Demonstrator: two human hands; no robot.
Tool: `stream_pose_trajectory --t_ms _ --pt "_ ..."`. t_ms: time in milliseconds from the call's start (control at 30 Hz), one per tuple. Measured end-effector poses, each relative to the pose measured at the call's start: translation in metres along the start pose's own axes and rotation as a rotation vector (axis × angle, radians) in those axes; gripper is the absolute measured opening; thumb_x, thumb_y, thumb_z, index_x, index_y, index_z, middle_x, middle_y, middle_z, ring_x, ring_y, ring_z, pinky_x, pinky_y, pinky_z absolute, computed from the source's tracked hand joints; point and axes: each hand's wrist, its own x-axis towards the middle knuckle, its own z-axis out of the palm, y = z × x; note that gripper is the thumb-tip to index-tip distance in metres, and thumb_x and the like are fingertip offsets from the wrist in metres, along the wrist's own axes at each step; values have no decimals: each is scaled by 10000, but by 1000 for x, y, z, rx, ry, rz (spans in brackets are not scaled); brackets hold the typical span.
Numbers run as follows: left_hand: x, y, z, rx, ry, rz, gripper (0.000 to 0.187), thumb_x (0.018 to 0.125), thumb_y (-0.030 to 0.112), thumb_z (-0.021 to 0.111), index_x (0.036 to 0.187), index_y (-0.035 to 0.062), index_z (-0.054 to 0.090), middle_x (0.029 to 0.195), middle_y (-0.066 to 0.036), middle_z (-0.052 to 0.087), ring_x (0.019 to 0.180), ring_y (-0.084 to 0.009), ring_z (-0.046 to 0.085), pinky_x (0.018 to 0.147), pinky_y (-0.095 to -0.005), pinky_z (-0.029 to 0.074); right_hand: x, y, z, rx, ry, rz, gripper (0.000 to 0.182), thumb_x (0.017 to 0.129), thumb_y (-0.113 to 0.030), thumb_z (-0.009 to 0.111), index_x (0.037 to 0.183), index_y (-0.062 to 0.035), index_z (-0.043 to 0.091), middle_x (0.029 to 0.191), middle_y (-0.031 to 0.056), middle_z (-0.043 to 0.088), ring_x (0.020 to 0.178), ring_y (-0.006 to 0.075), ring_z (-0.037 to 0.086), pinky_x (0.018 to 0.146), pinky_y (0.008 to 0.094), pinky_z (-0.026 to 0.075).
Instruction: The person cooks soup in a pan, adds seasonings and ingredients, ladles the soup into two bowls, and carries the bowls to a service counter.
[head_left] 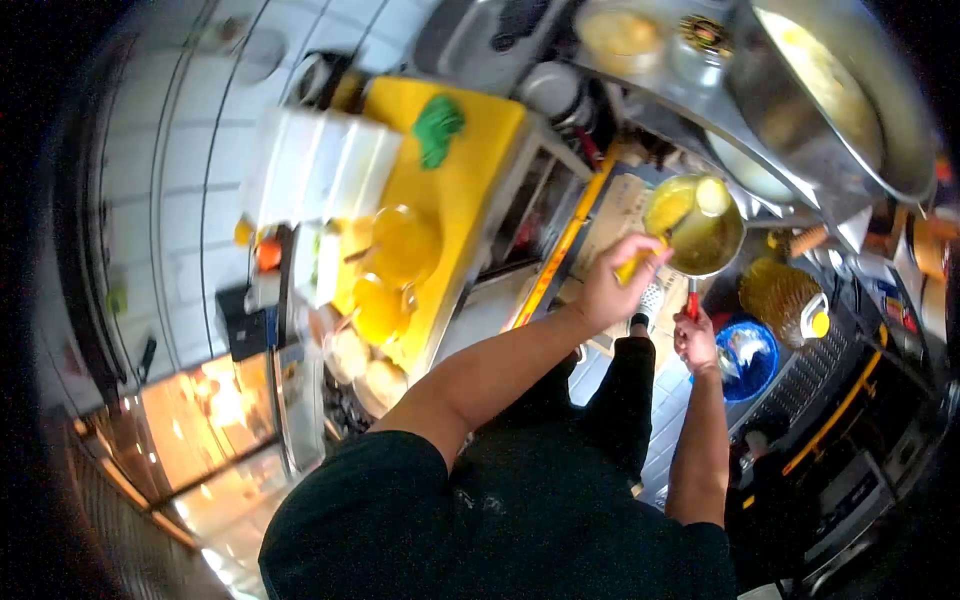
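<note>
My right hand (695, 338) is closed around the red handle (692, 298) of a metal pan (712, 258), which has yellow contents inside. Over the pan's near left side, my left hand (622, 275) grips a yellow-handled utensil (632, 266). Its dark shaft points into the pan. A pale, rounded shape (712, 196) lies at the shaft's far end; blur hides whether it is the utensil's head or food. Below the pan is a blue basket (765, 385) with crumpled white material inside. A large bottle of yellow liquid (775, 295) with a yellow cap stands to its right.
On the left, a yellow worktop (470, 200) bears a green cloth (438, 130), white containers (315, 165) and bowls with yellow contents (402, 245). A large metal pot (800, 110) stands on the upper right shelf. Cardboard (615, 215) lies on the floor under the pan.
</note>
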Motion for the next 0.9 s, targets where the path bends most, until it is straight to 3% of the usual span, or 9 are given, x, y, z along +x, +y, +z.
stream_pose_trajectory --t_ms 67,267,400,433,533,600,800,833,900 --pt "-28 11 -23 262 -95 235 201 914 29 592 1114 2 579 1132 -199 638 1050 -283 667 910 -400 529 -12 -2 25 7 -24 27 116 885 -102 622 906 -117 509 576 -28 454 367 71 369 312 235 261" --pt "-111 55 -75 380 -35 411 234 880 89 633 1097 5 608 1118 -244 607 945 -445 626 821 -423 538 -60 -8 100 22 -154 -20 136 879 -78 606 863 -122 478 534 -17 429 354 86 354 314 236 253" --pt "-149 85 -108 316 140 328 213 885 66 617 1089 8 616 1128 -227 621 962 -379 657 835 -407 528 -88 0 132 -4 -186 -29 132 878 -75 596 869 -121 473 547 -22 425 368 83 365 319 233 267" --pt "-154 99 -116 247 190 301 184 906 54 618 1083 4 616 1077 -185 651 954 -287 673 840 -362 515 -94 2 138 -32 -204 -26 131 872 -74 592 865 -123 471 551 -23 420 372 83 365 322 232 265" --pt "-174 107 -128 -44 277 143 195 965 13 509 1145 -22 576 1142 -188 634 1103 -302 655 951 -381 517 -109 6 145 -160 -220 -18 133 842 -70 576 835 -134 459 564 -27 401 388 80 364 336 227 253" --pt "-183 97 -140 -32 300 123 177 981 1 456 1125 -59 541 1151 -214 631 1093 -323 661 977 -402 519 -147 -15 180 -152 -143 5 125 847 -88 576 850 -133 460 556 -30 390 392 80 361 341 224 249" --pt "-187 153 -159 -355 413 8 227 961 42 427 1149 -71 486 1174 -333 605 1119 -424 633 1028 -485 495 -158 -16 197 -84 -250 3 162 857 -57 594 978 -88 491 572 -12 427 403 76 381 340 226 276" --pt "-186 154 -165 -477 400 2 176 973 -2 449 1131 -63 496 1148 -305 630 1126 -361 643 1015 -444 508 -156 -16 196 -131 -261 0 155 870 -57 588 987 -82 489 580 -5 443 405 79 388 341 223 277" --pt "-183 162 -172 -445 403 3 175 977 26 474 1126 -61 499 1139 -313 628 1114 -375 647 1006 -446 514 -152 -15 195 -148 -271 -16 166 881 -75 593 1010 -58 490 580 4 460 416 96 414 352 247 304"
